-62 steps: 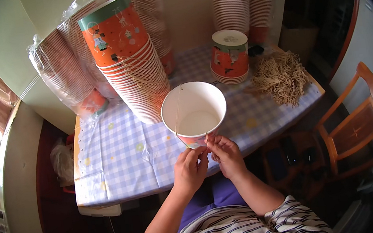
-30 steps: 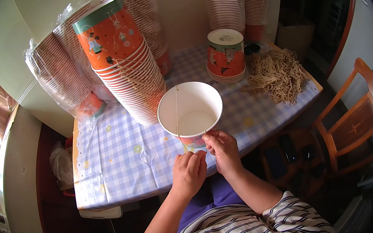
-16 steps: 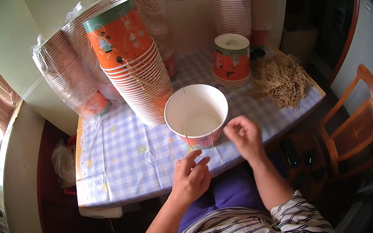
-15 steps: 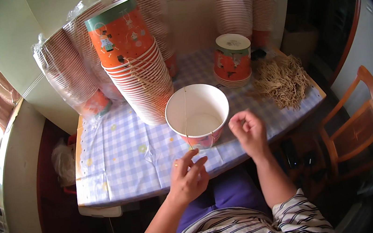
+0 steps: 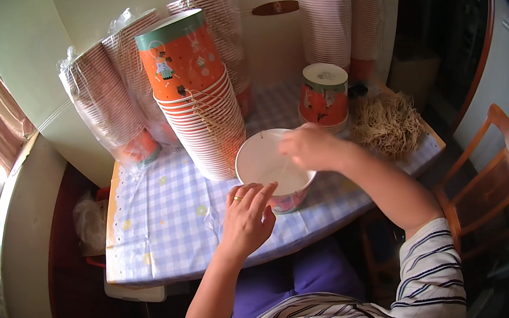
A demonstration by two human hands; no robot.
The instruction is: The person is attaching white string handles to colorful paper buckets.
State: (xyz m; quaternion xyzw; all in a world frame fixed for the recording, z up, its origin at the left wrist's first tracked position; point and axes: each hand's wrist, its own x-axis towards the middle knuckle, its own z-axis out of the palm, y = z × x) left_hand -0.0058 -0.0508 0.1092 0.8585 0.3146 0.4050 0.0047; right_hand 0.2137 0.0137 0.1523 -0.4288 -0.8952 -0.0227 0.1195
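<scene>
Left hand steadies paper bucket; right hand over its rim

The person wears a top with narrow dark and white stripes, its right sleeve ending well up the forearm from the fingers, so both forearms and hands are bare. A thin gold ring sits on one of the fingers of the left hand. Purple trousers cover the lap, below the striped hem.
</scene>
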